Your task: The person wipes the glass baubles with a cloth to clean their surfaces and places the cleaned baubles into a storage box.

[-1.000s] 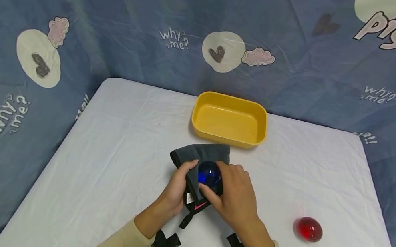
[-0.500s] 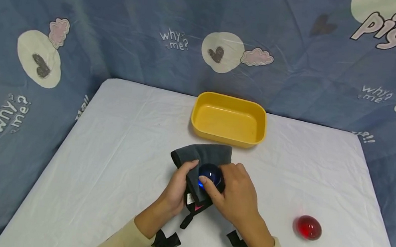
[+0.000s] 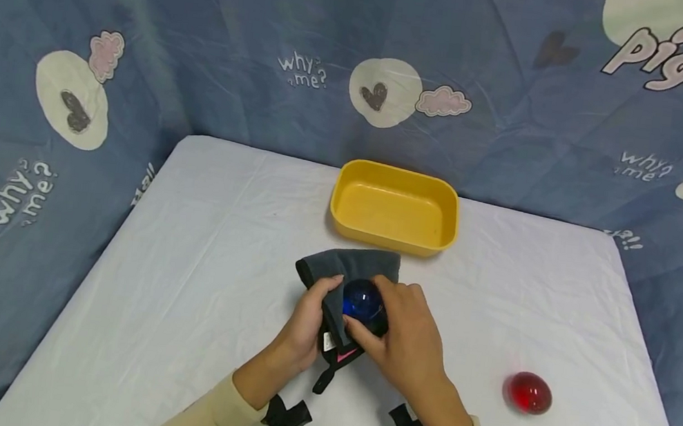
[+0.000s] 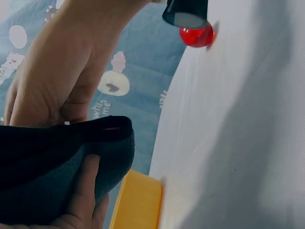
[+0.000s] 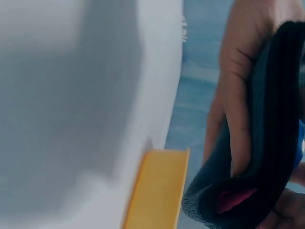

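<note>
Gripping gray cloth [image 3: 353, 265] in left hand [image 3: 303, 325], pinching glossy blue ball [image 3: 361, 301] in right hand [image 3: 410, 335]. Best steadied snugly (likely slippery).

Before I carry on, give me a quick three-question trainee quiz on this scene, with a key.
1. Short answer: what colour is the glossy see-through ball that the right hand holds at the dark grey fabric piece, which the left hand grips?

2. True or false: the glossy red ball lies inside the yellow rectangular container.

3. Multiple choice: in the head view, where is the container?
A) Beyond the fabric piece, farther from the person
B) Between the person and the fabric piece
C) Right of the red ball

Key: 1. Blue. 2. False; it lies on the white cloth. 3. A.
</note>
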{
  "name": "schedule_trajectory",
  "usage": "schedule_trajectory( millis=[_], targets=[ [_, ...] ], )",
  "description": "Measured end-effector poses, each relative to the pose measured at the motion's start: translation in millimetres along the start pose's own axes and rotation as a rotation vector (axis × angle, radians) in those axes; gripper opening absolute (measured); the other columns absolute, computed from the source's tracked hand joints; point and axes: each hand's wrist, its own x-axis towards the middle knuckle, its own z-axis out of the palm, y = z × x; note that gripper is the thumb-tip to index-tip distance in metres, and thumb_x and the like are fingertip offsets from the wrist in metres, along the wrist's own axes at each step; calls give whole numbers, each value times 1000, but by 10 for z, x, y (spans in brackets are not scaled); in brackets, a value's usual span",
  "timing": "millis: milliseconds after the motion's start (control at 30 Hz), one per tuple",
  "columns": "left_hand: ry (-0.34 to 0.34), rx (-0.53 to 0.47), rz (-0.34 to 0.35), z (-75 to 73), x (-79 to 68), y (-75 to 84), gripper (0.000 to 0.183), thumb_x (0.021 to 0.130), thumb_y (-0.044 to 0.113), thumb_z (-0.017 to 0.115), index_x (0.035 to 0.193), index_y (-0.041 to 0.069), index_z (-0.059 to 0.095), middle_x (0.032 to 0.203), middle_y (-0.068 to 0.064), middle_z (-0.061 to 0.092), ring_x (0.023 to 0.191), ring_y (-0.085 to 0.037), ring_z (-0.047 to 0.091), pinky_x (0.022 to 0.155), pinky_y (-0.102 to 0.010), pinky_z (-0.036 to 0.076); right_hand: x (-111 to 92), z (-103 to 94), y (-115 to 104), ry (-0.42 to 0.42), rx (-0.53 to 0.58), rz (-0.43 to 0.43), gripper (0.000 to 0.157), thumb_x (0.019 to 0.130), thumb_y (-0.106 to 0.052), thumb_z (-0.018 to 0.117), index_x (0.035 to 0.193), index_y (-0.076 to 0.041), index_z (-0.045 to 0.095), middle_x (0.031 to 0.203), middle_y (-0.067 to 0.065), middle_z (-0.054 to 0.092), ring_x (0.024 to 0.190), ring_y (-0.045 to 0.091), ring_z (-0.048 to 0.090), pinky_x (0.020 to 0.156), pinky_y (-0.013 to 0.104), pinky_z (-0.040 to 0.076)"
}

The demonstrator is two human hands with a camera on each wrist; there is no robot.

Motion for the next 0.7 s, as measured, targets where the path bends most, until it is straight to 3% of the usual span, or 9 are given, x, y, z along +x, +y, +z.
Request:
schedule_trajectory(
  millis=[100,233,400,533,700],
  targets=[
    [11,1,7,25,2,-5,69,107,39,40,163,5,20,160,-20,32,141,-28,39,117,-39,34,28,-12,22,10,42,50,65,87,-53,81,124,-2,67,102,10,72,82,23,52,64,35,49],
    [-13,-3,10,38,-6,-4,69,107,39,40,162,3,20,159,-21,32,140,-29,40,118,-39,34,64,5,35,37,83,86,68,95,-65,66,112,0,73,97,10,74,80,21,52,62,33,47],
    [-38,8,-8,52,-20,-5,70,108,42,40,163,3,18,159,-21,32,142,-30,40,120,-41,33,79,1,67,24,110,128,60,100,-63,60,96,-5,73,88,5,70,80,21,52,66,34,46],
    [-39,-5,1,48,-10,14,69,107,42,39,161,2,22,156,-22,35,136,-27,45,116,-38,38,43,-41,52,-48,110,171,50,98,-54,69,108,-5,71,98,6,69,89,21,54,73,36,50],
    [-11,-8,3,41,2,36,68,106,43,40,160,3,27,153,-21,39,126,-25,50,104,-32,47,-9,-105,46,-94,56,83,66,93,-52,76,135,-4,60,112,10,69,95,25,59,81,43,53]
  ],
)
